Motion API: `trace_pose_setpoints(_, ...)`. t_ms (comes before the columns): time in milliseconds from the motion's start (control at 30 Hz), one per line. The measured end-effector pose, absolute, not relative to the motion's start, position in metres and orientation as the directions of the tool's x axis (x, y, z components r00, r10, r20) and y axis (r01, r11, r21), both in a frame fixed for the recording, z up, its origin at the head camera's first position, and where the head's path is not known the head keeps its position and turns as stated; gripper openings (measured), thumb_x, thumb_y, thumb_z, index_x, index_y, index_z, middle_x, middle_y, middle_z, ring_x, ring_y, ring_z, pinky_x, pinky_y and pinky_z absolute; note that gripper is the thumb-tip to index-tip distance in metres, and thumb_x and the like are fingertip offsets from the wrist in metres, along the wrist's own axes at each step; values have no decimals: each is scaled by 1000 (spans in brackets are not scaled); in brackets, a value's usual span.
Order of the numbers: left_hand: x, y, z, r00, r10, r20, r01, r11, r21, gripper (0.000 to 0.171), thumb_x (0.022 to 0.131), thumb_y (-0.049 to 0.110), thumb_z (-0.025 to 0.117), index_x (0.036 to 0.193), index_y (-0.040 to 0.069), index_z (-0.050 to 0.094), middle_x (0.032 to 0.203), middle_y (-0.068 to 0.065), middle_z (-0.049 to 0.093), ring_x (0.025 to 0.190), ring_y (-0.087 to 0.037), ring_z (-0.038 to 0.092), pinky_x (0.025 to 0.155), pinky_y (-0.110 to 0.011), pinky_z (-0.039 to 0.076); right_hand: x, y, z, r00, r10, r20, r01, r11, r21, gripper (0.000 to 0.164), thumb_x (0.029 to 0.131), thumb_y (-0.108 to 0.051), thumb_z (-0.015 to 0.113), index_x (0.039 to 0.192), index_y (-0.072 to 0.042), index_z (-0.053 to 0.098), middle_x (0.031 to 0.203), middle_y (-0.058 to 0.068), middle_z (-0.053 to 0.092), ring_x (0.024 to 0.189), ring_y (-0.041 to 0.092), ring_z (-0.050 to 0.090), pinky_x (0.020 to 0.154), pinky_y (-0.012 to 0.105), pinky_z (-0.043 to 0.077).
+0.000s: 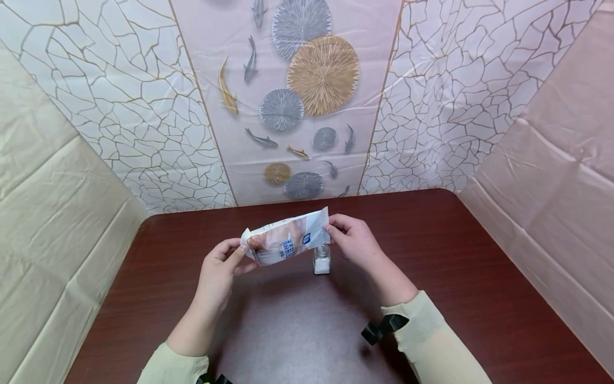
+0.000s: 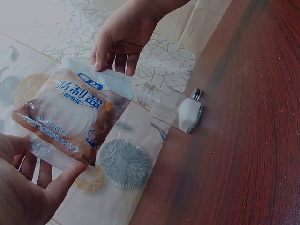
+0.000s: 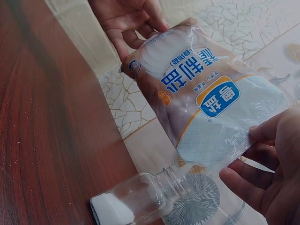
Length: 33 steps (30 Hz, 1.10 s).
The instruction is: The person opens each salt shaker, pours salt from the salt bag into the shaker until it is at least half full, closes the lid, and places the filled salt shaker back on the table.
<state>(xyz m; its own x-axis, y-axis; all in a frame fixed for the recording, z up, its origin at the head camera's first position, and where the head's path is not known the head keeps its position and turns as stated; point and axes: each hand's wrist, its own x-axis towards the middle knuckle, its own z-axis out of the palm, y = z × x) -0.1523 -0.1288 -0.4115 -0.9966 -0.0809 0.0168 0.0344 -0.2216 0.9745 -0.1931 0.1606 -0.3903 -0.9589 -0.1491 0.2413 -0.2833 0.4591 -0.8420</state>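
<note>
A plastic bag of salt [image 1: 288, 237] with blue lettering hangs tilted above the dark table, stretched between two hands. My left hand [image 1: 218, 272] grips its lower left end, thumb on the printed face in the left wrist view. The upper right end, pale and flat, is pinched by my right hand [image 1: 357, 240] between thumb and fingers. Just below that end, a clear glass jar [image 1: 322, 261] stands upright with no cap on its threaded neck. White salt [image 3: 112, 209] fills the bottom of the jar.
The reddish-brown table [image 1: 168, 277] carries small white specks near the jar in both wrist views. A small shiny metal piece [image 2: 197, 93] shows beside the jar's base. Patterned cloth [image 1: 321, 74] hangs behind the table's back edge, with pale cloth walls at both sides.
</note>
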Motion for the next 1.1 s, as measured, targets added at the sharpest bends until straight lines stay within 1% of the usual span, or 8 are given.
trace_pose_setpoints(133,-153,-129,-411,-997,-76,10,26,-219,975,16,96,-3,59,111,-4,62,102,-5,64,94,-17,65,79,-45,59,-193,161,-391,-959,-145,245,-285,462,-840,11,98,-14,63,103,-11,72,87,5,70,73,24,61,51,31,49)
trace_pose_setpoints(300,-153,-128,-411,-997,-73,11,26,-211,977,17,96,-3,59,113,-6,61,103,-6,65,95,-18,66,79,-45,59,-193,161,-391,-964,-137,228,-265,450,-852,11,98,-15,62,103,-12,72,83,7,68,71,27,59,44,32,45)
trace_pose_setpoints(567,-154,-127,-412,-997,-74,10,25,-209,978,17,96,-3,59,113,-7,61,104,-7,65,95,-18,67,79,-44,59,-193,162,-392,-963,-135,234,-270,460,-846,11,98,-14,62,103,-10,72,84,6,69,72,23,60,49,30,47)
trace_pose_setpoints(800,-155,-126,-412,-997,-70,14,29,-214,976,16,96,-3,59,111,-6,61,103,-7,65,94,-18,67,79,-44,59,-194,163,-392,-965,-132,226,-261,456,-851,11,98,-15,62,104,-10,71,84,7,68,74,32,60,48,30,45)
trace_pose_setpoints(833,-155,-126,-412,-997,-70,18,33,-215,976,15,96,-3,59,111,-5,62,102,-7,65,94,-18,66,78,-44,59,-194,163,-392,-966,-130,225,-260,456,-851,11,98,-15,62,104,-10,71,84,8,68,74,32,60,47,30,45)
trace_pose_setpoints(933,-156,-126,-413,-997,-71,28,43,-217,975,14,96,-3,60,110,-4,62,100,-7,65,93,-18,66,78,-44,59,-194,163,-392,-966,-127,227,-260,462,-848,11,98,-15,62,103,-11,71,83,8,67,71,26,58,46,30,45)
trace_pose_setpoints(1033,-156,-126,-413,-997,-73,28,43,-213,976,13,96,-2,60,109,-4,62,100,-6,64,93,-18,65,77,-44,59,-194,164,-392,-965,-125,229,-261,459,-849,11,98,-14,62,103,-11,71,83,8,67,71,25,58,46,30,45)
trace_pose_setpoints(1100,-156,-125,-412,-997,-72,27,42,-208,977,13,96,-2,60,109,-4,62,100,-6,64,94,-18,65,77,-44,59,-194,164,-393,-965,-126,228,-260,454,-852,11,98,-14,62,103,-11,71,83,9,67,71,27,58,46,30,45)
